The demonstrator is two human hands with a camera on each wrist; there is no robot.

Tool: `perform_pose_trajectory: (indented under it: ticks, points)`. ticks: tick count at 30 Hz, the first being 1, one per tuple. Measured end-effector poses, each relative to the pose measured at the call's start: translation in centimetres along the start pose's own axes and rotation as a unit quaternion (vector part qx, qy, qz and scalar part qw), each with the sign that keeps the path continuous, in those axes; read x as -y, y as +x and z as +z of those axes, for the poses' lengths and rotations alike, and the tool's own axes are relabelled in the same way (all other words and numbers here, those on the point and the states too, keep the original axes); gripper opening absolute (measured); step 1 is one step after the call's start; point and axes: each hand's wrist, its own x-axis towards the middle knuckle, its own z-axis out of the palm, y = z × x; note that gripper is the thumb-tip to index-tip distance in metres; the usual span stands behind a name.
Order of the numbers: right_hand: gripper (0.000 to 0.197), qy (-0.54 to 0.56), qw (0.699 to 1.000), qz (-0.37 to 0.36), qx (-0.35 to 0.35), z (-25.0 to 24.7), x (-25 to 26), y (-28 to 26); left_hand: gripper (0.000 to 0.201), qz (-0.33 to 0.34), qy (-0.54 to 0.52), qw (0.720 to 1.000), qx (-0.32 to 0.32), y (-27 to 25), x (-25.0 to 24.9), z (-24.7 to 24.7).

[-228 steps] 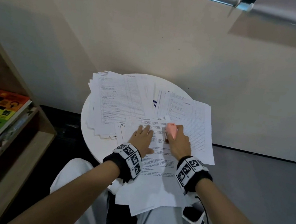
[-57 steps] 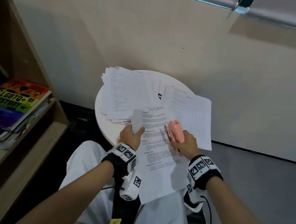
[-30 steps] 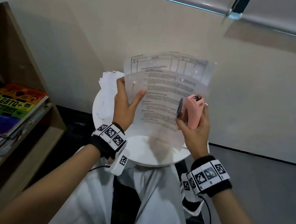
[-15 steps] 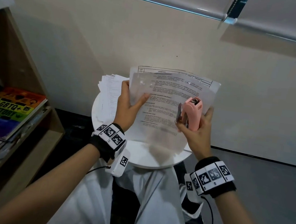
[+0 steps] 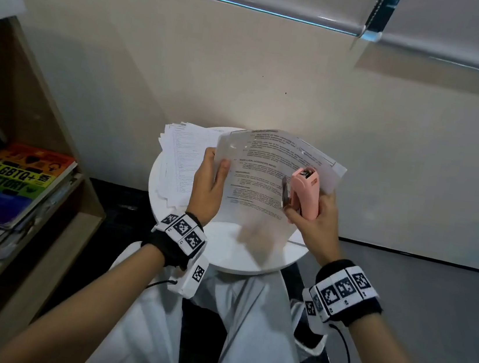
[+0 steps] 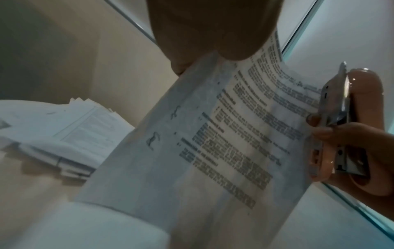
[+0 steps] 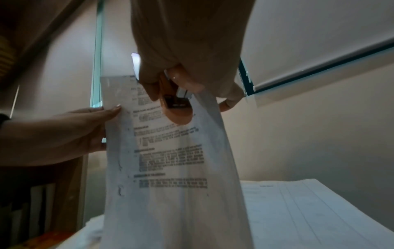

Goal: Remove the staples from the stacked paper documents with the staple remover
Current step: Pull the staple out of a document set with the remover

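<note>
A printed paper document (image 5: 258, 190) (image 6: 224, 148) (image 7: 168, 160) is held up in the air over the round white table (image 5: 240, 254). My left hand (image 5: 208, 186) (image 7: 70, 129) pinches its left edge, thumb on the front. My right hand (image 5: 314, 218) (image 6: 349, 151) grips the pink staple remover (image 5: 305, 191) (image 6: 332, 121) (image 7: 176, 107) upright against the document's right edge, with fingers behind the sheets. No staple can be made out. A stack of papers (image 5: 178, 161) (image 6: 68, 124) lies on the table's left side.
A wooden bookshelf (image 5: 19, 176) with a rainbow-covered book (image 5: 17, 173) stands to the left. A beige wall (image 5: 276, 79) rises right behind the table. Another paper stack (image 7: 309, 210) lies below the right hand. My white-trousered legs (image 5: 212, 330) sit under the table's near edge.
The document was lifted off the table and held up by both hands. Over the last second it has come down a little and tilted; the staple remover stays at its right edge.
</note>
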Motion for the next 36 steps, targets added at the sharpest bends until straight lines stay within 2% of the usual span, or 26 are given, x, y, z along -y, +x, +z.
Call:
perform_pose_trajectory:
  ticks: [3, 5, 7, 9, 11, 15, 16, 18, 21, 26, 30, 32, 34, 36]
  points:
    - [0.068, 0.015, 0.999, -0.009, -0.027, -0.4, 0.4, 0.0, 0.020, 0.003, 0.030, 0.999, -0.012, -0.4, 0.0, 0.3]
    - [0.067, 0.053, 0.995, -0.016, -0.084, -0.8, 1.3, 0.7, 0.017, 0.021, 0.051, 0.998, -0.008, -0.7, -0.1, 0.8]
    - [0.068, 0.107, 0.980, -0.027, -0.165, -1.1, 3.0, 1.8, 0.008, 0.032, 0.064, 0.997, 0.011, -1.3, -0.1, 1.2]
    - [0.077, 0.166, 0.959, -0.061, -0.223, -1.1, 5.1, 3.0, 0.005, 0.030, 0.066, 0.997, 0.014, -1.8, 0.2, 1.6]
    - [0.067, 0.200, 0.944, -0.093, -0.244, -0.5, 7.8, 3.5, 0.006, 0.026, 0.063, 0.998, 0.008, -2.1, 0.2, 1.8]
    - [0.014, 0.264, 0.933, -0.106, -0.222, 2.9, 11.8, 4.1, 0.009, 0.025, 0.057, 0.998, 0.008, -1.9, -0.2, 1.9]
    - [0.009, 0.271, 0.935, -0.102, -0.206, 4.0, 12.1, 4.3, 0.010, 0.025, 0.057, 0.998, 0.008, -1.9, -0.2, 1.9]
    - [0.016, 0.265, 0.941, -0.095, -0.188, 6.3, 12.2, 4.5, 0.012, 0.025, 0.057, 0.998, 0.007, -1.8, -0.1, 1.8]
    - [0.010, 0.220, 0.952, -0.106, -0.184, 8.8, 11.3, 4.5, 0.018, 0.034, 0.056, 0.998, 0.005, -1.7, -0.1, 1.6]
    - [0.031, 0.107, 0.967, -0.129, -0.193, 10.2, 9.2, 5.2, 0.016, 0.052, 0.046, 0.998, 0.004, -1.5, 0.1, 1.5]
    - [0.027, 0.033, 0.963, -0.189, -0.189, 10.7, 8.3, 5.6, 0.011, 0.062, 0.038, 0.997, 0.013, -1.2, 0.1, 1.4]
    - [0.021, -0.002, 0.958, -0.207, -0.197, 11.0, 8.3, 5.7, 0.015, 0.070, 0.036, 0.997, 0.018, -1.2, -0.1, 1.5]
    - [0.011, 0.020, 0.957, -0.213, -0.197, 11.2, 8.6, 5.7, 0.017, 0.068, 0.036, 0.997, 0.018, -1.1, -0.2, 1.5]
    - [0.010, 0.027, 0.956, -0.213, -0.201, 11.2, 9.1, 5.7, 0.013, 0.063, 0.039, 0.997, 0.023, -1.1, -0.2, 1.5]
